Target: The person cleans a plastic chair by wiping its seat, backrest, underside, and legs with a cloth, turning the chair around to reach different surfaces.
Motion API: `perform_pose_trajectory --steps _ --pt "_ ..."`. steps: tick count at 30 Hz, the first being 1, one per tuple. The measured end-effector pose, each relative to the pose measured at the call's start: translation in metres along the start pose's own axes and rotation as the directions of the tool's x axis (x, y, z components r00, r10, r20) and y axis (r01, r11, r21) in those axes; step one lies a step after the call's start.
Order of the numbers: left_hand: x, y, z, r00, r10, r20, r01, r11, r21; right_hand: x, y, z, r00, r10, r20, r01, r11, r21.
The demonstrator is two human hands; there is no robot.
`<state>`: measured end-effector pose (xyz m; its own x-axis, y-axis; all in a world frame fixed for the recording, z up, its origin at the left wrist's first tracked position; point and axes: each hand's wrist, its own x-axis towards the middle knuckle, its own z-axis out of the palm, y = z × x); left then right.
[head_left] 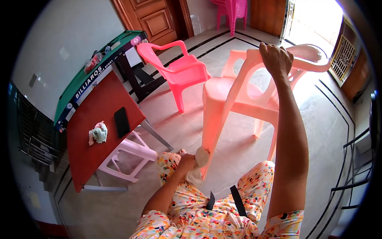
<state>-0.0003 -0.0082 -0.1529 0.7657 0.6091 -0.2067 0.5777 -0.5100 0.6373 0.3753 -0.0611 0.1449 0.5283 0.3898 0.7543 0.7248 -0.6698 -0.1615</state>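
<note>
Gripping the top edge of a pale pink plastic chair (pixel 238 99), the right hand (pixel 275 57) is seen closed over the backrest, with the arm stretched out far from the body. The left hand (pixel 186 161) is closed around a crumpled light cloth (pixel 197 164), which is pressed against the near front leg of that chair, low and close to the knees. One chair is held; a second, brighter pink chair (pixel 179 69) stands just beyond it to the left, and a stack of magenta chairs (pixel 232 10) is visible far off by the wooden door (pixel 149 18), their number not countable. One red table (pixel 101 131) stands at the left, and two things lie on it: one black phone (pixel 121 122) and one bunched rag (pixel 98 133), near each other but apart. One pale pink stool (pixel 127 157) is partly tucked under the table's near edge. One green billiards board (pixel 95 73) is leaned against the wall beyond the table.
</note>
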Motion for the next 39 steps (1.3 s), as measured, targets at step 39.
perform_pose_trajectory --steps 39 --pt "0.094 0.034 0.001 0.968 -0.242 0.061 0.014 -0.189 -0.982 -0.153 0.014 -0.118 0.946 -0.163 -0.279 0.235 0.941 0.245"
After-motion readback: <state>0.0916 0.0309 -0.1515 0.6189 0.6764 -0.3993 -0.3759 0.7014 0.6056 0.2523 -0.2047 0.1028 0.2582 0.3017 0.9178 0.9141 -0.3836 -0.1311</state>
